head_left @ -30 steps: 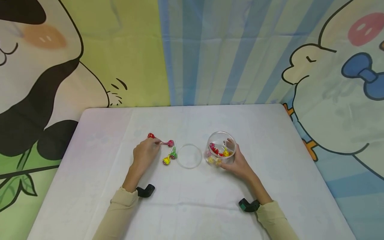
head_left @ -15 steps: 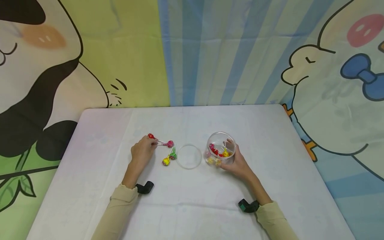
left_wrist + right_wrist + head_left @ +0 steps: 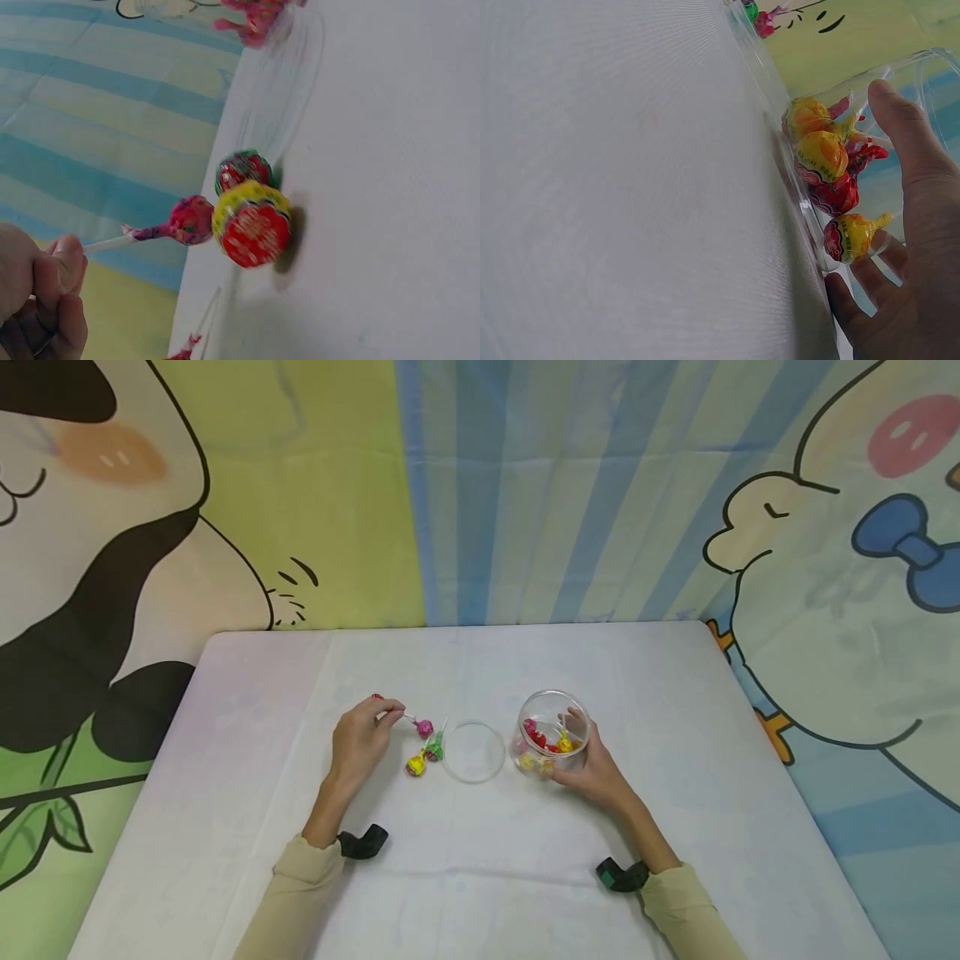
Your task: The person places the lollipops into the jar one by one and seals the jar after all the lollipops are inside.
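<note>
My left hand (image 3: pixel 360 739) pinches the white stick of a pink lollipop (image 3: pixel 424 728) between thumb and fingers. In the left wrist view, that lollipop (image 3: pixel 191 220) is raised at the stick end, its head beside a yellow-and-red lollipop (image 3: pixel 255 229). Just beyond the hand lies a red lollipop (image 3: pixel 377 697), partly hidden by the fingers. My right hand (image 3: pixel 596 772) grips the side of a clear round jar (image 3: pixel 551 700) that stands on the table. Inside it sit several red and yellow lollipops (image 3: pixel 821 156), heads down.
A clear round lid (image 3: pixel 474 780) lies flat between the hands, left of the jar. Close to its left edge are a green lollipop (image 3: pixel 434 747) and the yellow one. A white cloth covers the table (image 3: pixel 480 860); a printed curtain (image 3: pixel 480 493) hangs behind it.
My left hand has shifted slightly left, then back, and now lifts the pink lollipop's stick; its head has swung a little nearer the green one. My right hand and the jar stay put.
</note>
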{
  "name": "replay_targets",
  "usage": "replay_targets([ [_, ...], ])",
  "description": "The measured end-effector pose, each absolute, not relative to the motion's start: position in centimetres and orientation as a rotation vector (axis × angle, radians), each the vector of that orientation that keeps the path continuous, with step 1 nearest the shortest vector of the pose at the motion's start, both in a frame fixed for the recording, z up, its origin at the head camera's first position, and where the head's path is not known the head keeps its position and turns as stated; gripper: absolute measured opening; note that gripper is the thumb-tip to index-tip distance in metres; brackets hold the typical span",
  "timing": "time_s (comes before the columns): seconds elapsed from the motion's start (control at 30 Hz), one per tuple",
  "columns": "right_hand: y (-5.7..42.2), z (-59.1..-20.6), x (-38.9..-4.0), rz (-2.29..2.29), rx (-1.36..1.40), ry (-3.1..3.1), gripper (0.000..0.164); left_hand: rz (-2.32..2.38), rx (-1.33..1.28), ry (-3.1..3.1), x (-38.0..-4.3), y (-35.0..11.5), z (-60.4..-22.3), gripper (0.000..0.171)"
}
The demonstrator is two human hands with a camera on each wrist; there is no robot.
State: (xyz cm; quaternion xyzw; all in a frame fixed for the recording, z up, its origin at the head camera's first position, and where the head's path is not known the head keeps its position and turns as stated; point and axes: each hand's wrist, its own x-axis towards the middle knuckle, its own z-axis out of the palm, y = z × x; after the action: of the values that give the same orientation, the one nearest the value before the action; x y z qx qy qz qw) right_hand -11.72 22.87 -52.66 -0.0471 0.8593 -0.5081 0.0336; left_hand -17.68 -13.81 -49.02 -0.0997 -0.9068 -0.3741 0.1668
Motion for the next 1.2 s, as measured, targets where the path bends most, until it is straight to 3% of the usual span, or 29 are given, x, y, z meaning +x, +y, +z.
replay_targets([
  [0.43,22.9,-52.7,-11.8,-1.555,-0.154,2.647,0.102,-1.507,-0.459,-2.321,-16.2,-8.8,-42.8,0.007],
  [0.63,22.9,-52.7,-11.8,-1.554,-0.147,2.651,0.103,-1.543,-0.693,-2.236,-15.9,-5.0,-40.4,0.006],
  [0.8,23.1,-52.8,-11.9,-1.580,-0.155,2.635,0.101,-1.359,-0.811,-2.349,-16.1,-1.2,-40.8,0.008],
  [1.2,23.1,-52.8,-11.7,-1.623,-0.222,2.622,0.101,-1.034,-0.742,-2.571,-16.6,3.7,-44.2,0.010],
])
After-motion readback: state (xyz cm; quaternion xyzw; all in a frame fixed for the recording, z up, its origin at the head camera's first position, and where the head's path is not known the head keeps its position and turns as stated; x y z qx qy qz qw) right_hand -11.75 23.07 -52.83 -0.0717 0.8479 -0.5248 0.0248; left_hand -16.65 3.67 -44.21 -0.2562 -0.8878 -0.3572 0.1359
